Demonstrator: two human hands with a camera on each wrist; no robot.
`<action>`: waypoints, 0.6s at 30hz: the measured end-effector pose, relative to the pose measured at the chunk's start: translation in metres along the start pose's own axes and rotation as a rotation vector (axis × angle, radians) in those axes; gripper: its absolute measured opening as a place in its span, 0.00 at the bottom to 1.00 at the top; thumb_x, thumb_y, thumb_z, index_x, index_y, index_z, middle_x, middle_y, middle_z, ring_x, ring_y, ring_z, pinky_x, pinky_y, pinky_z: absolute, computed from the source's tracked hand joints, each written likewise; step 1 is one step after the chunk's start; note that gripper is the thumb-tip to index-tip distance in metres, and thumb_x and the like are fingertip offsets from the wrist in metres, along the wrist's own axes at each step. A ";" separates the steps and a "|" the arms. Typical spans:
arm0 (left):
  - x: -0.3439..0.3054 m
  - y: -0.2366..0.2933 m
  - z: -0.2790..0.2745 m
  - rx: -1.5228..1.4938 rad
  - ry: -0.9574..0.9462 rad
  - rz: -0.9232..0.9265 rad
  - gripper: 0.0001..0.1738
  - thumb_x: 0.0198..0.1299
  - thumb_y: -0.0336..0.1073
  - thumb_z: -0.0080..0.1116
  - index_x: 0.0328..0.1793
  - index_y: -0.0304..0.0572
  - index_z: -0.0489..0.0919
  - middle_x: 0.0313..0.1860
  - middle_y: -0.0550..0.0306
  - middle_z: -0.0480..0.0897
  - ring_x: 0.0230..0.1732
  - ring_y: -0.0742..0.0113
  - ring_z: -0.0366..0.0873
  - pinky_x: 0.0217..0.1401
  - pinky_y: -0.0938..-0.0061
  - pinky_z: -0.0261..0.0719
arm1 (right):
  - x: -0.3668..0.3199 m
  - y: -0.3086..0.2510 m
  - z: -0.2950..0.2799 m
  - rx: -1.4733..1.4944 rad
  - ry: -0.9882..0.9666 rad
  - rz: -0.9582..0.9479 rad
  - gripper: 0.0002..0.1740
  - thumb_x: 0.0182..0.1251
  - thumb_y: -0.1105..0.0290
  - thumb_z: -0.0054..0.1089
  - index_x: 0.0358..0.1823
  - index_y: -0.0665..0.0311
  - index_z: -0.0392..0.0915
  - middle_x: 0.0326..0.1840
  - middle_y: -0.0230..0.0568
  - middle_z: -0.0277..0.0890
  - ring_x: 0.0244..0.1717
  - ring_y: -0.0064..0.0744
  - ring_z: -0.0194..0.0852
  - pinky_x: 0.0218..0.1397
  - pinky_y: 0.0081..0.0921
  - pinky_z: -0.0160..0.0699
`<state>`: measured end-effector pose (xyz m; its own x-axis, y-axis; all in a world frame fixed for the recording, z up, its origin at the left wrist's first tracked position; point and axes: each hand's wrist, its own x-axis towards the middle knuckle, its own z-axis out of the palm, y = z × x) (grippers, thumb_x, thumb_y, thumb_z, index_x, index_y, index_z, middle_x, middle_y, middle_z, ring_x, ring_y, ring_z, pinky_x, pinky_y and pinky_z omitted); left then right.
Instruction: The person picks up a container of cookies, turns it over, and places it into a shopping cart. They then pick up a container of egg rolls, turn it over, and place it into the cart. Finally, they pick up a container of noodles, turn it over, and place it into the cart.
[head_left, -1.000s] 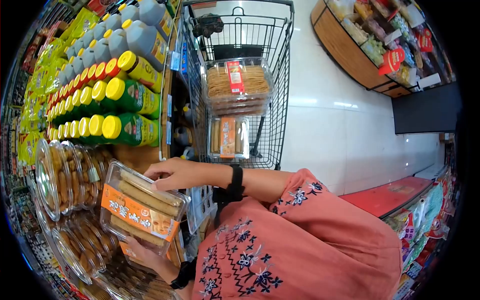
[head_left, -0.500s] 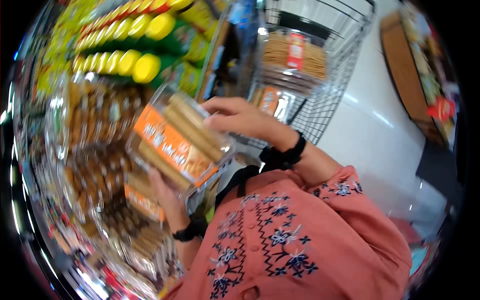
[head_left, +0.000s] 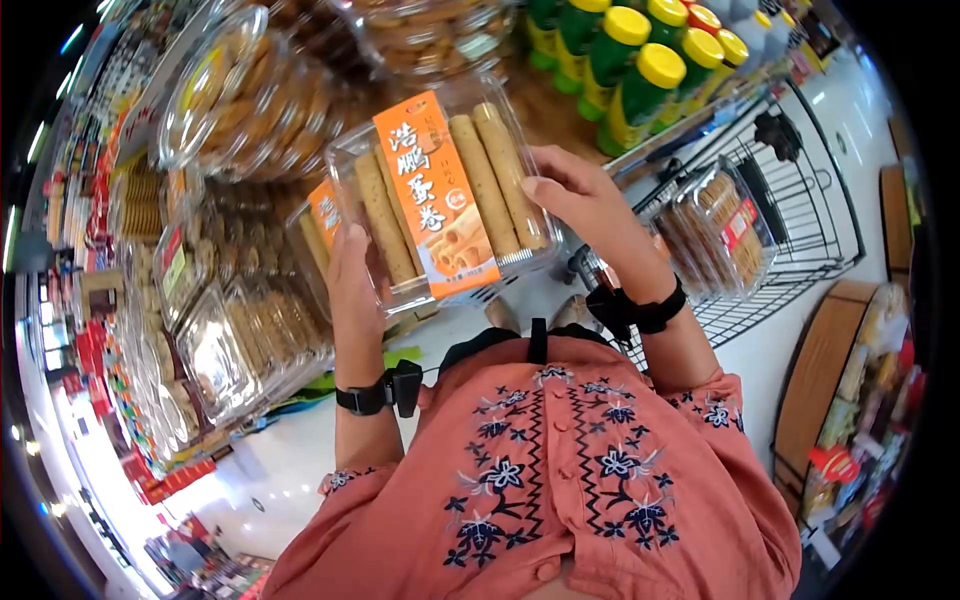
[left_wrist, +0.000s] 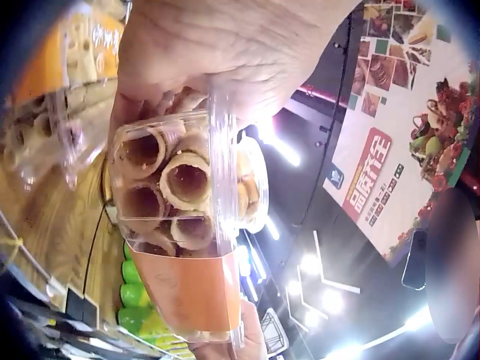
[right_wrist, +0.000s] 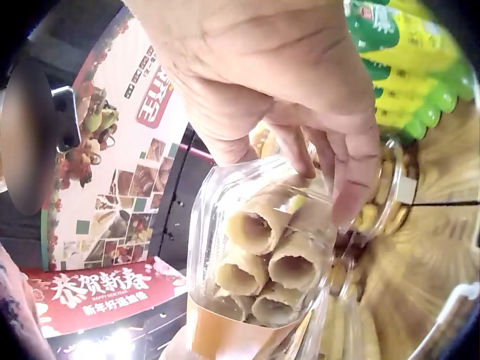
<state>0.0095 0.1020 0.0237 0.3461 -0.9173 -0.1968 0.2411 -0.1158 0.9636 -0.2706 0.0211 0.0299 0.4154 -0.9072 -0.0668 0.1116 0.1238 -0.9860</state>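
Between both hands I hold a clear plastic box of egg rolls (head_left: 500,200) with an orange paper band, its label side turned up. My left hand (head_left: 354,275) grips the box's left end, and my right hand (head_left: 590,205) grips the other end, thumb on top. In the left wrist view the open ends of the egg rolls (left_wrist: 186,181) show through the plastic beneath the left hand (left_wrist: 217,52). In the right wrist view the right hand's (right_wrist: 277,82) fingers curl over the box's edge. Another egg roll box (head_left: 310,232) with an orange band sits just beyond my left hand.
Stacked clear tubs of biscuits (head_left: 250,110) and flat pastry boxes (head_left: 240,340) fill the shelf at left. Green bottles with yellow caps (head_left: 640,90) stand behind the box. A wire shopping cart (head_left: 800,270) at right carries stacked boxes (head_left: 715,230).
My view has swung left along the shelf, and the cart now appears farther right. The egg roll box has turned more upright towards me, with both hands still on it.
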 end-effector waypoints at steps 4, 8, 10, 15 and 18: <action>0.002 0.015 -0.043 0.070 0.190 0.042 0.18 0.76 0.43 0.48 0.59 0.39 0.78 0.43 0.66 0.80 0.40 0.81 0.73 0.42 0.83 0.72 | 0.040 -0.001 0.045 -0.178 -0.145 -0.095 0.20 0.73 0.64 0.56 0.60 0.69 0.77 0.47 0.29 0.79 0.48 0.17 0.72 0.52 0.19 0.71; 0.003 0.020 -0.081 0.069 0.200 0.059 0.26 0.77 0.44 0.47 0.70 0.31 0.73 0.61 0.52 0.80 0.61 0.66 0.79 0.67 0.71 0.74 | 0.073 0.009 0.081 -0.214 -0.261 -0.073 0.17 0.72 0.62 0.56 0.52 0.68 0.79 0.34 0.28 0.75 0.35 0.16 0.69 0.40 0.20 0.70; 0.008 0.022 -0.100 0.061 0.261 0.055 0.25 0.76 0.43 0.50 0.69 0.31 0.74 0.61 0.52 0.80 0.61 0.66 0.78 0.66 0.72 0.74 | 0.090 0.016 0.100 -0.236 -0.290 -0.040 0.17 0.72 0.61 0.54 0.51 0.68 0.79 0.32 0.28 0.74 0.33 0.17 0.70 0.37 0.21 0.71; 0.018 -0.003 -0.114 0.050 0.358 0.074 0.24 0.75 0.42 0.54 0.67 0.31 0.76 0.61 0.53 0.80 0.61 0.67 0.78 0.65 0.71 0.74 | 0.104 0.034 0.111 -0.258 -0.238 -0.004 0.19 0.65 0.60 0.56 0.43 0.71 0.81 0.28 0.37 0.78 0.30 0.25 0.74 0.36 0.28 0.74; 0.021 -0.006 -0.128 0.022 0.324 0.055 0.23 0.75 0.42 0.53 0.67 0.31 0.76 0.62 0.54 0.80 0.61 0.67 0.78 0.65 0.71 0.74 | 0.108 0.044 0.122 -0.308 -0.223 -0.022 0.17 0.64 0.60 0.56 0.39 0.70 0.81 0.27 0.38 0.78 0.29 0.27 0.74 0.36 0.29 0.73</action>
<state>0.1317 0.1320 -0.0094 0.6295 -0.7539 -0.1884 0.1959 -0.0806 0.9773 -0.1110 -0.0225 -0.0022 0.6063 -0.7940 -0.0437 -0.1394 -0.0520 -0.9889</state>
